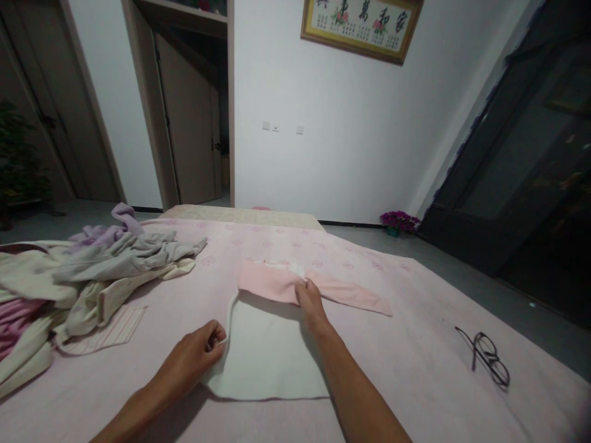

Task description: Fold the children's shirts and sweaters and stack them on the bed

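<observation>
There is one shirt (277, 351), and two hands are on it. It lies on the pink sheet (397, 394), in the middle, right in front of the person. The shirt has a white body and a pink top part. Its neck end points away from the person and its wide bottom edge is near the person, so the body runs from near to far. One pink sleeve (355, 294) sticks out to the right, and its long way goes side to side, with the cuff tipped a little toward the person.

The left hand (203, 349) is closed, with its fingers pinching the left side edge of the shirt. The right hand (313, 303) is closed too, and it grips the pink top part near the neck.

On the left of the sheet is one big messy pile of clothes (120, 258). It has purple, gray, cream and dark pink ones, but they are too mixed up to count. One pair of glasses (490, 358), with two round lenses, lies on the right, well apart from the shirt. On the far wall are one framed picture (362, 27) and three small wall plates (266, 125). One bunch of purple flowers (399, 222) is on the floor.
</observation>
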{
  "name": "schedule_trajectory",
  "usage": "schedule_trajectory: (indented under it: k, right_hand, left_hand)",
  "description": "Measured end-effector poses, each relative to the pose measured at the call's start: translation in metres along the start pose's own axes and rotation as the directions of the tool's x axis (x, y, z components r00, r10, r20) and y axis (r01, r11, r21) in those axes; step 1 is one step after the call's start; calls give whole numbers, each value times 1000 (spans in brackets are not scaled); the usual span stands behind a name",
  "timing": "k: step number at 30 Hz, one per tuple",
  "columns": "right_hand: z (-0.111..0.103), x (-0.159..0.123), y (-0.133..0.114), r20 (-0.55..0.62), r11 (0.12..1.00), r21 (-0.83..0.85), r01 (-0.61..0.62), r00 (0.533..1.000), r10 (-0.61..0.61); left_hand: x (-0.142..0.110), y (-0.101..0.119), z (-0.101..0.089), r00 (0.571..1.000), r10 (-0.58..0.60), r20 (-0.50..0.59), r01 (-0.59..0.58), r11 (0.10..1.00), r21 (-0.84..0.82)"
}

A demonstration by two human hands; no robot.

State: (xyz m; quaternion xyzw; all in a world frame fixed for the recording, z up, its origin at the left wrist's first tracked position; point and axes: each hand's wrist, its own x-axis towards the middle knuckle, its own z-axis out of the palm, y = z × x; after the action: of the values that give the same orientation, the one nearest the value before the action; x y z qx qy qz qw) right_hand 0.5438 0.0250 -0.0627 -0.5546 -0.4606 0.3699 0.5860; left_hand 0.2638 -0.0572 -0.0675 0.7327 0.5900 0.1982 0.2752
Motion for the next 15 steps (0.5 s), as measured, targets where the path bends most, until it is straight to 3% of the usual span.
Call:
schedule_trajectory:
  k: [6,9,11,13,15]
  right_hand:
    - [-15,9,-25,-148,985,111,130,982,-113]
    - [-21,8,-35,-144,973,51,224,966,-214]
    - [-22,5,-40,-92,958,-23,287,953,-288]
    - [-20,0,-45,-15,936,-84,343,938,-345]
    - [-16,-8,-53,51,900,-153,408,913,-405]
  left_hand:
    - [5,40,16,992,106,71,-101,992,-74]
    - [14,50,23,982,110,153,-92,989,-117]
    - [26,50,24,987,89,132,-59,975,-216]
    - [43,49,22,997,40,67,-9,912,-409]
    - [63,50,19,999,-41,24,47,761,-647]
